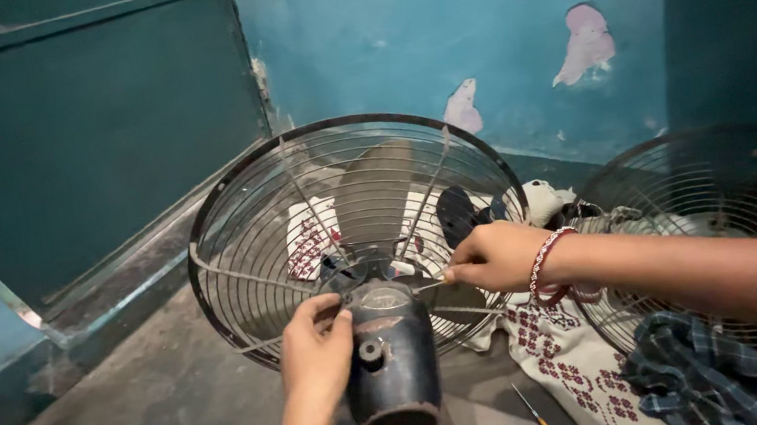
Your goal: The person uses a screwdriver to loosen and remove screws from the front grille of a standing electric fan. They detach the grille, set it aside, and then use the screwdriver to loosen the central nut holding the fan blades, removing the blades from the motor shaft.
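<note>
The fan motor point(389, 359) stood upright, its wire guard point(352, 236) facing away. The left hand point(317, 354) clasped its housing; the right hand point(493, 257) pinched a screwdriver point(428, 285) lying level, tip toward the motor.

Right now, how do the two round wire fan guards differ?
The near guard stands upright on the dark motor, with both hands, left and right, at it; the far guard lies loose, tilted on cloth, untouched. The near one shows whole; the far one is cut off. Both are round, dark wire.
</note>
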